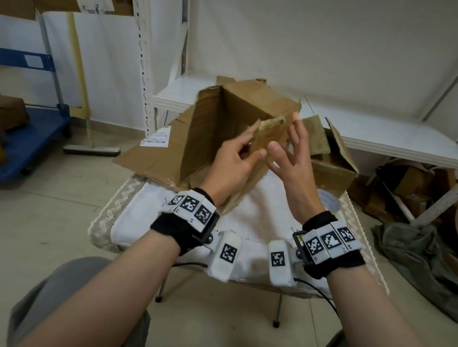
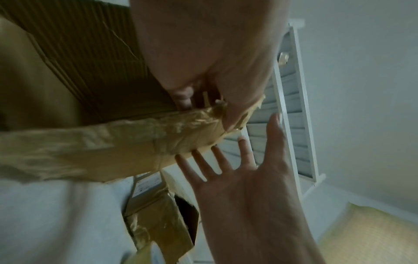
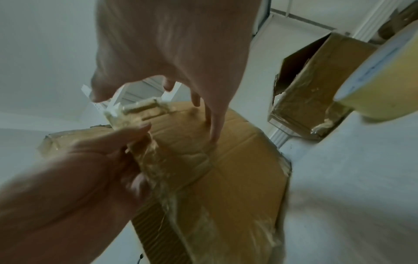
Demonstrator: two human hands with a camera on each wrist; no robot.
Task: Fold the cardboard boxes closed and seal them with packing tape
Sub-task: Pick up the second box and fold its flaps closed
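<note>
**Flap pinched by the left hand, right hand spread beside it**

At the centre of the head view, an open cardboard box lies on a white-clothed table. The left hand pinches its tape-covered flap between thumb and fingers. The right hand is released, fingers straight and spread, fingertips against the flap's outer face. A second box sits to the right, a tape roll just below it.

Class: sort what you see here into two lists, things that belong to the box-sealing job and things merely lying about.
Job:
open box, flap pinched by left hand
right hand, open beside it
second box
tape roll

Lying about:
blue cart
flat cardboard
grey cloth
</note>
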